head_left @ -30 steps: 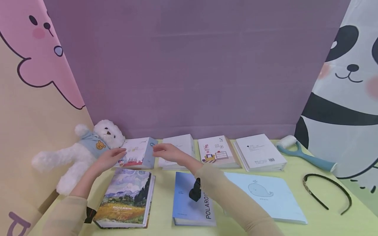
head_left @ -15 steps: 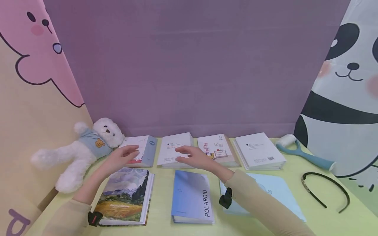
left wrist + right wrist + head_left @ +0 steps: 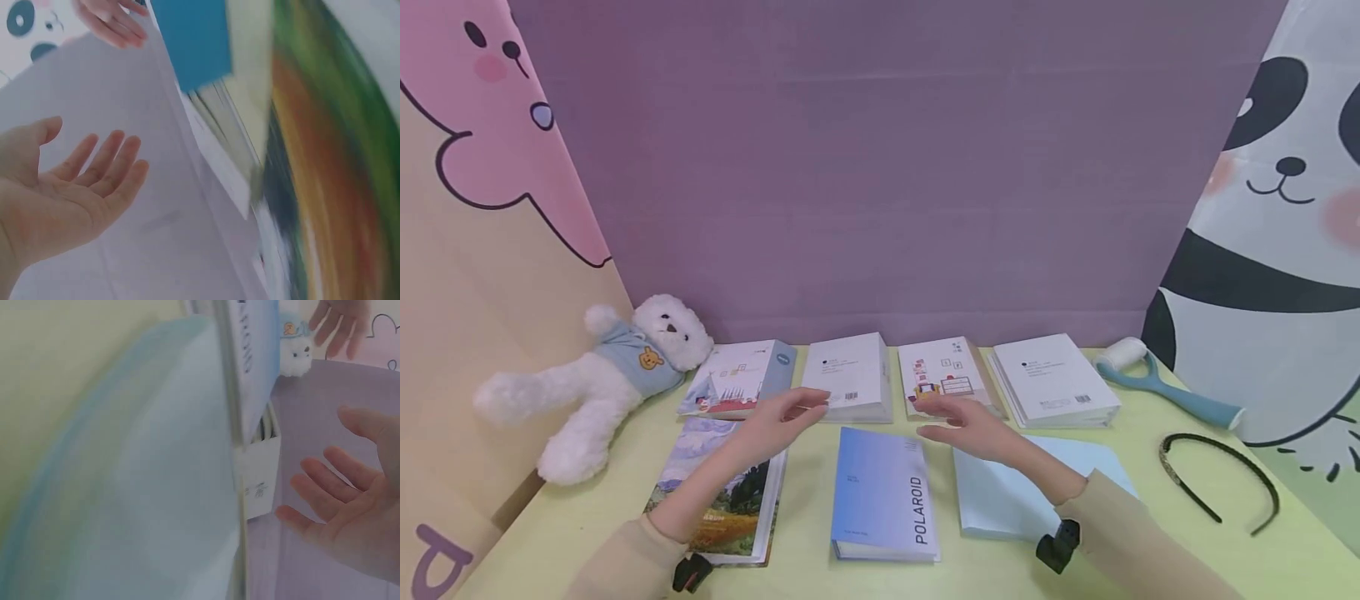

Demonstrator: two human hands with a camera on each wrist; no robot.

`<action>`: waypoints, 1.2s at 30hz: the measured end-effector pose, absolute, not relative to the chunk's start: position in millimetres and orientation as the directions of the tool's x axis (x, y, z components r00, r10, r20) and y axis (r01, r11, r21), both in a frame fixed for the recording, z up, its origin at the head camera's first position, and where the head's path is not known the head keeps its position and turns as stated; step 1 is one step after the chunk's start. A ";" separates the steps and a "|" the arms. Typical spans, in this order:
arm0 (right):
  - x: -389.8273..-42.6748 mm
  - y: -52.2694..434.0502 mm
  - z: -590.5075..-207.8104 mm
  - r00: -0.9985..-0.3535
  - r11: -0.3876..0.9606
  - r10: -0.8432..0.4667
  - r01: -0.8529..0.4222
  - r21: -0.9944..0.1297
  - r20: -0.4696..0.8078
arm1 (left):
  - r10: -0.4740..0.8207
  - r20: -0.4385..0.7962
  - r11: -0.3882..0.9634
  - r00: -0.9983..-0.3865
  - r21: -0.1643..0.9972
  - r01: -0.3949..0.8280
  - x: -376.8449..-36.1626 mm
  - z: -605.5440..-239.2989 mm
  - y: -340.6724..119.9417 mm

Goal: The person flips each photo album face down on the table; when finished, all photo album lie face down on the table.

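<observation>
POLAROID book (image 3: 882,493) near both hands (image 3: 779,422) (image 3: 972,428)

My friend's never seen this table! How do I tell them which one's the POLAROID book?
Below the purple backdrop is a yellow table. In its front row, look between the landscape-picture book and the pale blue thing. The POLAROID book is the deeper blue one with that dark word running up its cover.

Right hand (image 3: 353,515) near blue book (image 3: 259,362)
</observation>
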State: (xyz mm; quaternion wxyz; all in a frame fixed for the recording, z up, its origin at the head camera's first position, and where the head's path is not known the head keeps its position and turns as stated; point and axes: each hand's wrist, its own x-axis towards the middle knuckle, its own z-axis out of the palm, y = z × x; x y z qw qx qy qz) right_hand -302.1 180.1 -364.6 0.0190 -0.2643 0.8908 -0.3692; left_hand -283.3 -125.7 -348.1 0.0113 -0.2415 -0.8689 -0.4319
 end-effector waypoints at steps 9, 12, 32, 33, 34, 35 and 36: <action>-284.6 216.3 -382.1 -0.883 0.606 -0.453 -0.404 -0.686 0.120 | 0.467 0.215 0.489 -0.858 0.745 0.452 -272.9 -360.2 -65.3; -278.9 227.1 -383.2 -0.891 0.619 -0.442 -0.389 -0.682 0.107 | 0.473 0.199 0.486 -0.858 0.754 0.443 -269.4 -362.1 -46.8; -240.8 268.5 -391.1 -0.903 0.777 -0.419 -0.410 -0.478 0.094 | 0.581 0.069 0.480 -0.811 0.776 0.410 -260.1 -381.0 27.8; -238.8 268.6 -390.8 -0.902 0.775 -0.420 -0.411 -0.480 0.094 | 0.583 0.055 0.487 -0.811 0.775 0.402 -259.1 -381.8 29.3; -237.0 268.8 -390.7 -0.901 0.772 -0.423 -0.415 -0.482 0.097 | 0.584 0.037 0.492 -0.811 0.779 0.390 -257.6 -382.4 30.5; -235.4 268.9 -390.5 -0.898 0.768 -0.429 -0.420 -0.483 0.099 | 0.585 0.019 0.501 -0.811 0.777 0.380 -256.4 -383.1 31.8; -233.8 269.2 -390.3 -0.895 0.763 -0.436 -0.425 -0.487 0.099 | 0.589 -0.001 0.510 -0.808 0.776 0.370 -255.1 -383.6 32.9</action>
